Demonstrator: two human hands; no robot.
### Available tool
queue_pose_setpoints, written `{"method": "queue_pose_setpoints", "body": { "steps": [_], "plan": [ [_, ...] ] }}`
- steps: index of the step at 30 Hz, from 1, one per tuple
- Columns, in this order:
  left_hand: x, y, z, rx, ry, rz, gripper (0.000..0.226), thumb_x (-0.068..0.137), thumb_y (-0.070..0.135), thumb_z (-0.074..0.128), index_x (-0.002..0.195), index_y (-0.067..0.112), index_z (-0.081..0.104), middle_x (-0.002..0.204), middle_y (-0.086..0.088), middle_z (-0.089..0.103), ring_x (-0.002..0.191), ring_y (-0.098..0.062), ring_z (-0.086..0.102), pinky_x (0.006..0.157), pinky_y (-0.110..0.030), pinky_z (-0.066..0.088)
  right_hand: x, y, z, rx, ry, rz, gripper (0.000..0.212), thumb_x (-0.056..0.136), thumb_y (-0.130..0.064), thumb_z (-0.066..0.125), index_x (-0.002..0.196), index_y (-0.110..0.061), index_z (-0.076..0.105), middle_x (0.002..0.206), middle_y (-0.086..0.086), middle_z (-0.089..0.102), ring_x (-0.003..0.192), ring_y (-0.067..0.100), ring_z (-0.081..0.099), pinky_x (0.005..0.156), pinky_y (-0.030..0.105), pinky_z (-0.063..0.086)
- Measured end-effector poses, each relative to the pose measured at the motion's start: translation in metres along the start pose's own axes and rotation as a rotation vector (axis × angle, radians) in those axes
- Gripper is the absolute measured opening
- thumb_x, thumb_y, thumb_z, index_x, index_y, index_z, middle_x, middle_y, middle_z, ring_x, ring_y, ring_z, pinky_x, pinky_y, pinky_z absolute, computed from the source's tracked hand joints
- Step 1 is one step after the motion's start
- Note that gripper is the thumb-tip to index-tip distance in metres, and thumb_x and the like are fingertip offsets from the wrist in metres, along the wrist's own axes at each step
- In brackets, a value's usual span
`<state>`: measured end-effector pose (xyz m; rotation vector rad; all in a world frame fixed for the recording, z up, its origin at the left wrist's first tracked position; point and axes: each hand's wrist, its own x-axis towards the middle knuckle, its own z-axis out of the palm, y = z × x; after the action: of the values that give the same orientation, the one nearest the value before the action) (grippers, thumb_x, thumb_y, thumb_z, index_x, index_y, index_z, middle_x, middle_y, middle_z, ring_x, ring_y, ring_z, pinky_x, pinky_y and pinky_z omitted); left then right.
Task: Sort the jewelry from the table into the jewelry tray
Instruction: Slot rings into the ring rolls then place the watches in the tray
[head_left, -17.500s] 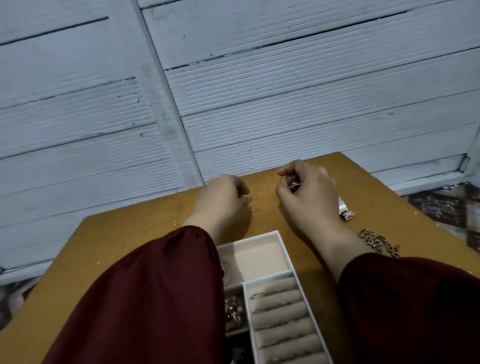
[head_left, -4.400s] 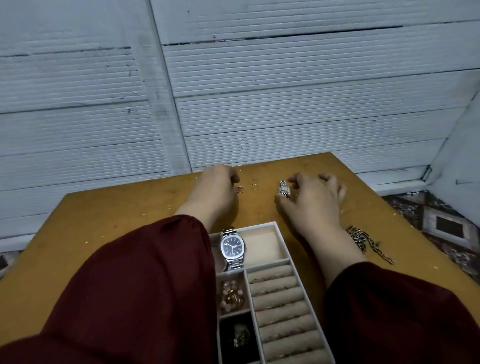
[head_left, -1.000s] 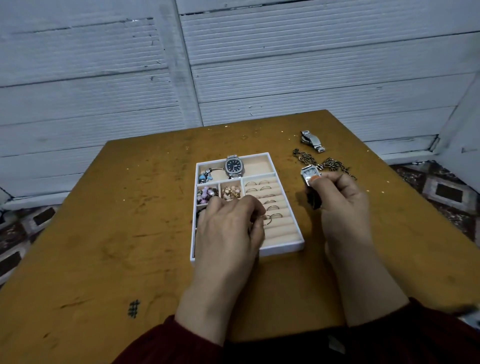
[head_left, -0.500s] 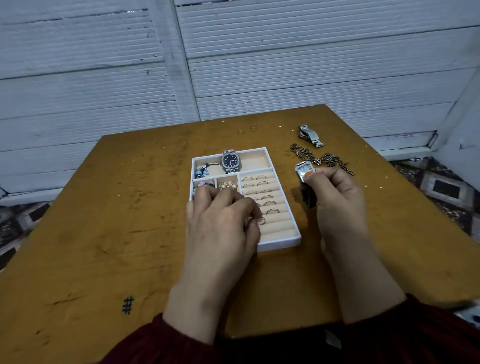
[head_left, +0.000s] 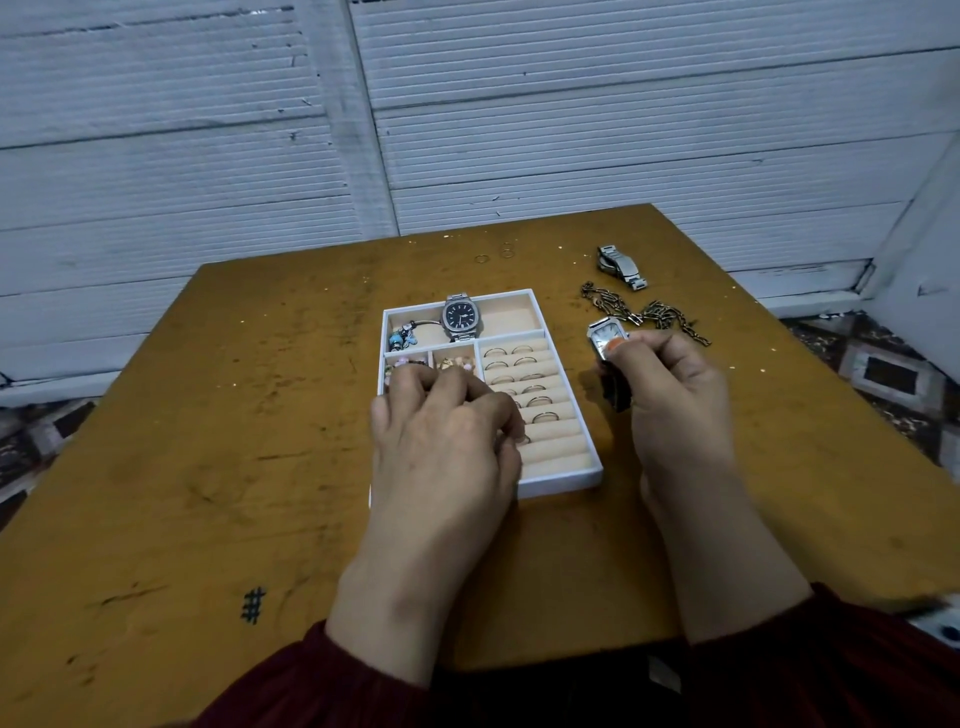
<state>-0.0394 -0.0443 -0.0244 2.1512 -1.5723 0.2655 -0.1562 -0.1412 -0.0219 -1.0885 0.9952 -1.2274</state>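
Metal square watch (head_left: 604, 336), stiff case, floppy strap: grip case edges | right hand (head_left: 670, 395) pinches it beside jewelry tray (head_left: 563, 480) | left hand (head_left: 447, 441) curled over ring rows, contents unclear

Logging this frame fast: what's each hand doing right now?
Left hand: fingers curled over the ring rolls of the jewelry tray, pinching a small ring.
Right hand: closed on a rectangular-faced watch, beside the tray.

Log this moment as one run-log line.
left hand: over ring rolls, pinching small ring | right hand: holds rectangular watch beside tray | on table: silver watch, chain, loose rings
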Motion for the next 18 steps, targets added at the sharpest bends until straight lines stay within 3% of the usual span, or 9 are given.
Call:
{"method": "queue_pose_setpoints", "body": {
  "steps": [7,12,18],
  "plan": [
    [0.002,-0.003,-0.002,-0.004,0.001,0.019,0.012,0.084,0.04,0.059,0.091,0.033,0.065,0.105,0.017,0.056,0.105,-0.014,0.031,0.072,-0.027,0.01,-0.001,-0.003,0.0,-0.014,-0.018,0.043,0.011,0.087,-0.011,0.062,0.078,-0.016,0.063,0.068,0.0,0.063,0.065,0.01,0.058,0.055,0.017,0.049],
    [0.017,-0.035,-0.01,-0.041,0.15,-0.095,0.014,0.084,0.038,0.061,0.097,0.032,0.066,0.103,0.011,0.059,0.104,-0.015,0.032,0.07,-0.026,0.01,0.002,-0.011,0.001,-0.03,-0.065,0.038,0.009,0.085,-0.01,0.066,0.079,-0.016,0.063,0.066,-0.007,0.062,0.051,-0.005,0.054,0.046,0.009,0.043],
    [0.046,-0.083,0.004,-0.076,0.151,-0.307,0.031,0.089,0.034,0.058,0.119,0.026,0.059,0.125,-0.002,0.054,0.12,-0.026,0.037,0.094,-0.039,0.028,0.01,-0.025,0.019,0.033,-0.15,0.002,0.01,0.084,-0.005,0.064,0.078,-0.012,0.062,0.065,-0.005,0.066,0.052,-0.003,0.058,0.048,0.009,0.044]
  ]
}}
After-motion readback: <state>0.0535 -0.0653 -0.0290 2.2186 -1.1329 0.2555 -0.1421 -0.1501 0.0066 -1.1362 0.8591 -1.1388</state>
